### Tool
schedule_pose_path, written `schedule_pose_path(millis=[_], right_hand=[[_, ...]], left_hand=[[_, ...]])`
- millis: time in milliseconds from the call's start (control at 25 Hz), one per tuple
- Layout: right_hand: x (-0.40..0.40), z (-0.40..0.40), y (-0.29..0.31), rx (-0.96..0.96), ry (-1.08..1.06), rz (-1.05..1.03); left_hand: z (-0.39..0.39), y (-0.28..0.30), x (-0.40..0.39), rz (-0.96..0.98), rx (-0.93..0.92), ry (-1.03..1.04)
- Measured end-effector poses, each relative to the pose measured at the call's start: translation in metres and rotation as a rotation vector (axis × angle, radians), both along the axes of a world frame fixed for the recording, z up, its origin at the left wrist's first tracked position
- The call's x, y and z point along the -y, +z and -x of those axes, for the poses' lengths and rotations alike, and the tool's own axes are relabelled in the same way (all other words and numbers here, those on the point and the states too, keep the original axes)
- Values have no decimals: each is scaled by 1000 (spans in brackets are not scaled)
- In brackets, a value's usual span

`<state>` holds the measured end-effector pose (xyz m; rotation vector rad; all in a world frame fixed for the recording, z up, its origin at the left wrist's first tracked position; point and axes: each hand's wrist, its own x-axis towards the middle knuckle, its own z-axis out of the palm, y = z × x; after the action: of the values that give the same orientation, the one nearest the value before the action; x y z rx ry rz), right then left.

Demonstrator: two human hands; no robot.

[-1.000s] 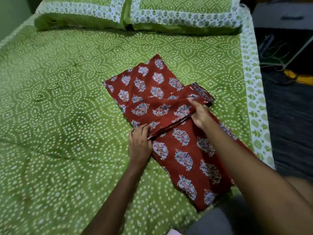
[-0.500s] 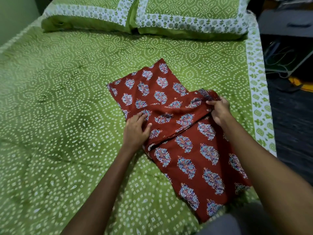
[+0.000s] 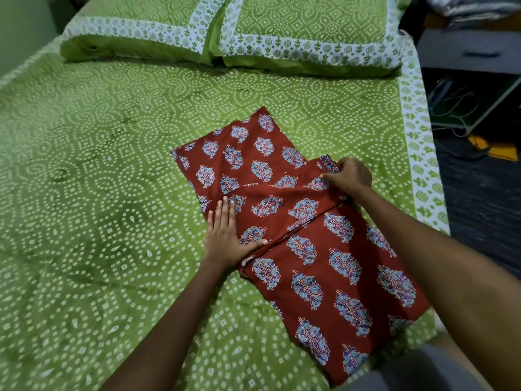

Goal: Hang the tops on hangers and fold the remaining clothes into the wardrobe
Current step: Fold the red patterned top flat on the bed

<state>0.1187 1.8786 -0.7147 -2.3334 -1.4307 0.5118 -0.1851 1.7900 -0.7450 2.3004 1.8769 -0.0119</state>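
A red garment (image 3: 324, 263) with blue floral print lies partly folded on the green bed (image 3: 98, 193), running from the bed's middle toward the near right edge. A flap is folded across its middle. My left hand (image 3: 225, 235) lies flat with straight fingers, pressing the left end of that fold. My right hand (image 3: 348, 174) rests on the flap's right end, fingers curled over the cloth edge as if pinching it.
Two green pillows (image 3: 225, 32) with white patterned borders lie at the head of the bed. The bed's white-bordered edge (image 3: 420, 153) runs along the right. Beyond it are dark furniture (image 3: 473, 52), cables and a yellow item (image 3: 499, 148) on the floor.
The folded flap has been laid flatter across the garment. My left hand went from curled at the fold's edge to flat on it; my right hand slid to the flap's right end.
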Motion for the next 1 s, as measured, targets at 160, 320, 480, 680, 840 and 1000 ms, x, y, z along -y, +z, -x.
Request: schedule_pose_path(millis=[160, 320, 480, 680, 840, 1000], right_hand=[[-11, 0, -1, 38, 78, -63], [-11, -1, 0, 186, 1, -39], [3, 62, 4, 181, 216, -458], [61, 121, -42, 161, 1042, -26], [18, 60, -49, 337, 784, 2], [2, 15, -44, 384, 664, 5]], left_hand=[[-1, -1, -2, -28, 29, 11], [-4, -3, -2, -37, -31, 8], [-26, 21, -21, -18, 59, 99], [-56, -4, -19, -189, 267, 124], [-54, -24, -15, -160, 129, 109], [-58, -24, -15, -191, 59, 108]])
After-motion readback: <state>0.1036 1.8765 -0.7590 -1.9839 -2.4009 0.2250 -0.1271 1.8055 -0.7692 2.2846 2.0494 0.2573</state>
